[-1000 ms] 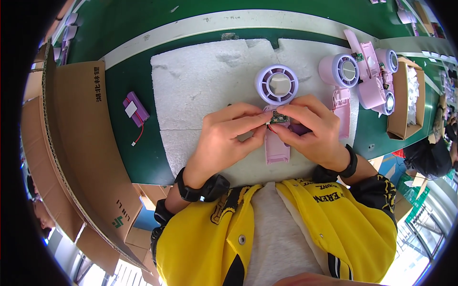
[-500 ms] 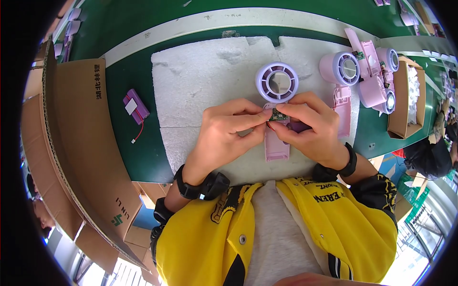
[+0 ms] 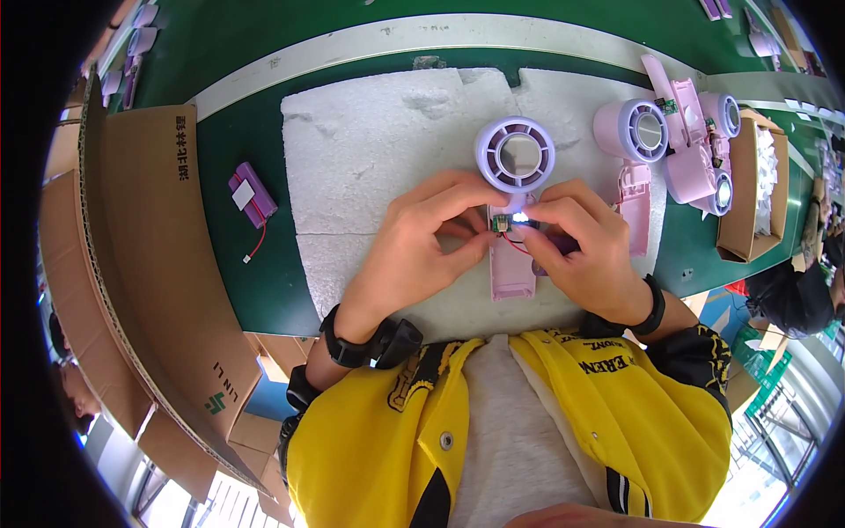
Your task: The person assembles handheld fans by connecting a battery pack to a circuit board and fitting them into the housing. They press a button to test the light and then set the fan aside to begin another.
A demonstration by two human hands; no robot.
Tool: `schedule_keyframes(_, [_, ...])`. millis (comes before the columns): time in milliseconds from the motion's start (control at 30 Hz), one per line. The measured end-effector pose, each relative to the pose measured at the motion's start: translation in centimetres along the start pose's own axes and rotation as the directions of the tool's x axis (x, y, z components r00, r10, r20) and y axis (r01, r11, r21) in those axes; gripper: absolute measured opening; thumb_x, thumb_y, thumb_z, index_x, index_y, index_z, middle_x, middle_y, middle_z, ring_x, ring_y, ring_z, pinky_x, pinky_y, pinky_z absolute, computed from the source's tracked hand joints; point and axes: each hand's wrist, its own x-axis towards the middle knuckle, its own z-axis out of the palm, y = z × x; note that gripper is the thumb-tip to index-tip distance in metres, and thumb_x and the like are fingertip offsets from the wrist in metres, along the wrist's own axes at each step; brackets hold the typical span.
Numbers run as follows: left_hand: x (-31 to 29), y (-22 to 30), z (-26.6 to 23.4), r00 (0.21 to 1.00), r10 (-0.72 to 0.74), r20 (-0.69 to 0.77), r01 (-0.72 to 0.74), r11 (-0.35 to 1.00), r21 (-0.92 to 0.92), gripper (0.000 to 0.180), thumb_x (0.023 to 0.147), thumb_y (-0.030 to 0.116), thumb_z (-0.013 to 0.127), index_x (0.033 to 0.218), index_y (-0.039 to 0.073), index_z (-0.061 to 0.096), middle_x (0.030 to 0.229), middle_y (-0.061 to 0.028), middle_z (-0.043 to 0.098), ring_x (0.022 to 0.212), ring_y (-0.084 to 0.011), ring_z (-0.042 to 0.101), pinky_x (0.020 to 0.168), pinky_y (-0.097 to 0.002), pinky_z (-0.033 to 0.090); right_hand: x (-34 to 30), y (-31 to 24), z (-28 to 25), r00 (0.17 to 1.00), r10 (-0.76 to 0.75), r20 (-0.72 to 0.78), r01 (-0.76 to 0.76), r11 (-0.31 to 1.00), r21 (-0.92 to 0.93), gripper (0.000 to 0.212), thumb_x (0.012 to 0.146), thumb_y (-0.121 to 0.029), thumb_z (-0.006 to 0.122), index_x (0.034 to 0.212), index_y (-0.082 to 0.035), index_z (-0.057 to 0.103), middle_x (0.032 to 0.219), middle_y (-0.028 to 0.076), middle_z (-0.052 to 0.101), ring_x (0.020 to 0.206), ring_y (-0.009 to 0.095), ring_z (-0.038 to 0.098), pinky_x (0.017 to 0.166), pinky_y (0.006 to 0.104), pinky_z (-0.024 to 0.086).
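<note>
A purple handheld fan (image 3: 516,129) lies in front of me, its round head away from me and its pink handle shell (image 3: 512,277) towards me. A small green circuit board (image 3: 501,223) sits at the top of the handle, with a bright bluish-white light (image 3: 519,217) glowing on it. My left hand (image 3: 422,238) is bent around the fan's neck and handle edge, index finger above, thumb below. My right hand (image 3: 588,251) pinches the board's right side. A red wire (image 3: 516,245) runs from the board under the right fingers. A purple part, mostly hidden, shows below that hand.
White foam sheet (image 3: 352,167) lies under the work. A purple battery pack (image 3: 253,195) with a red lead is at left, beside a tall cardboard box (image 3: 145,202). More fan parts (image 3: 687,145) and a pink shell (image 3: 634,207) lie right, near a small carton (image 3: 748,238).
The light on the circuit board has come on. My left finger and thumb have spread from their pinch on the board, uncovering its left end and the red wire.
</note>
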Motion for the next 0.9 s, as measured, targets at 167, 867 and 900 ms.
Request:
schedule_keyframes(167, [-0.1,0.0,0.2,0.999,0.018,0.036,-0.019,0.999,0.027,0.044,0.076,-0.013,0.066,0.116,0.005,0.063,0.111,-0.0113,0.066,0.081,-0.0204,0.068,0.074,-0.0297,0.058,0.0,-0.2,-0.2,0.995,-0.097,0.016,0.098,0.99,-0.105,0.026,0.073,0.002,0.079,0.095,-0.003,0.067,0.092,0.011,0.063,0.067,0.019,0.065,0.056,0.0277,0.053])
schedule_keyframes(867, [0.2,-0.5,0.9,0.996,-0.036,-0.077,0.031,0.998,-0.061,0.033,0.076,-0.011,0.063,0.104,0.004,0.071,0.099,-0.0118,0.071,0.081,-0.0222,0.07,0.07,-0.0287,0.057,0.1,-0.5,0.2,0.991,-0.136,0.0,0.134,0.971,-0.2,0.023,0.073,-0.001,0.079,0.092,-0.003,0.065,0.089,0.009,0.063,0.063,0.02,0.063,0.052,0.0294,0.051])
schedule_keyframes(900, [0.2,-0.6,0.9,0.997,0.011,-0.074,-0.012,1.0,-0.016,0.034,0.075,-0.011,0.063,0.104,0.004,0.072,0.099,-0.0123,0.07,0.081,-0.023,0.07,0.069,-0.029,0.057,0.1,-0.5,0.2,0.992,-0.126,0.0,0.124,0.974,-0.192,0.023,0.074,-0.001,0.078,0.091,-0.003,0.065,0.089,0.009,0.062,0.062,0.02,0.063,0.052,0.0295,0.051])
